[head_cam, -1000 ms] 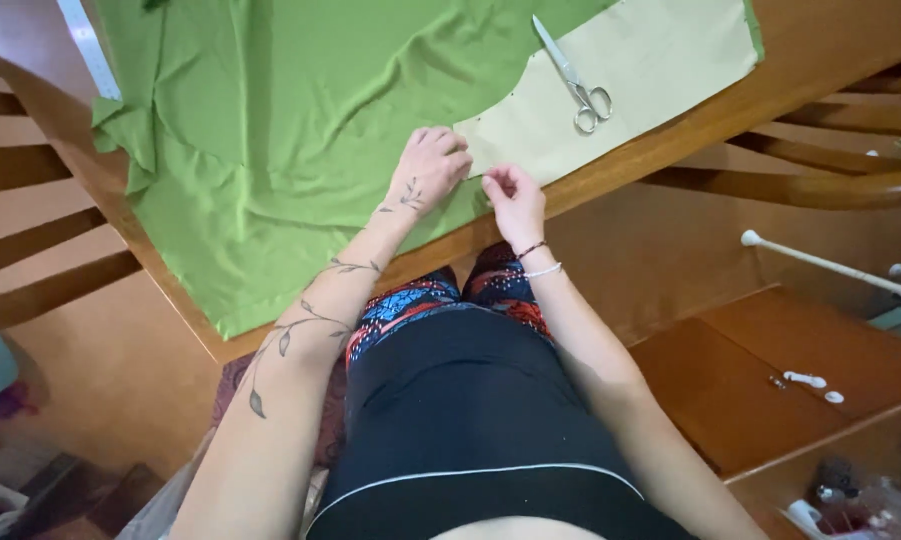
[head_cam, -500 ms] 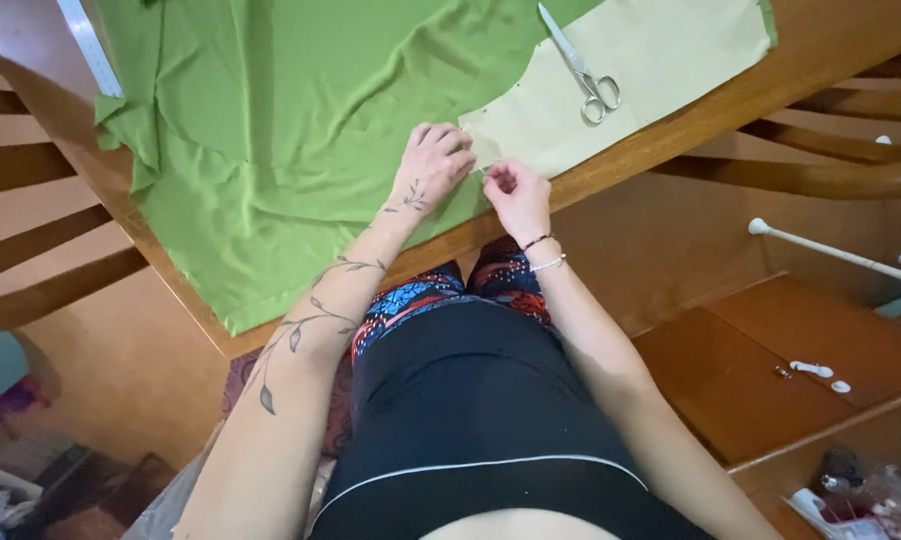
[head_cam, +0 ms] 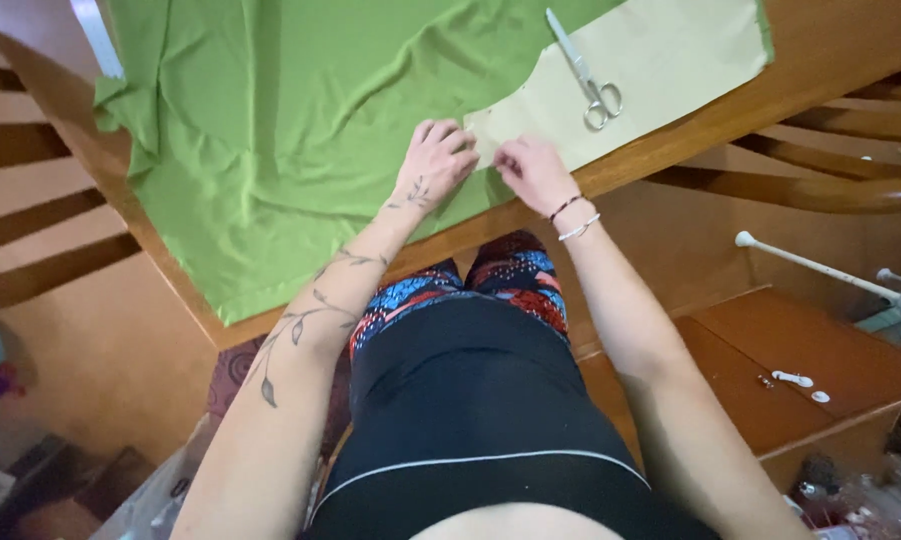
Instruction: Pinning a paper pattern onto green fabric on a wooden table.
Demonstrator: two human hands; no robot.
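Head view: green cloth (head_cam: 300,130) lies spread over the wooden counter (head_cam: 830,60), with a pale paper pattern (head_cam: 660,50) laid flat on its right part so both layers stay smooth. Left hand (head_cam: 435,165) presses palm-down on the cloth just beside the paper's near corner, fingers spread, apparently to keep it from shifting. Right hand (head_cam: 530,172) sits close by, fingertips pinched together at that paper edge; what they pinch is too small to tell. Scissors (head_cam: 585,70) rest closed on the paper, far from the hands, within reach.
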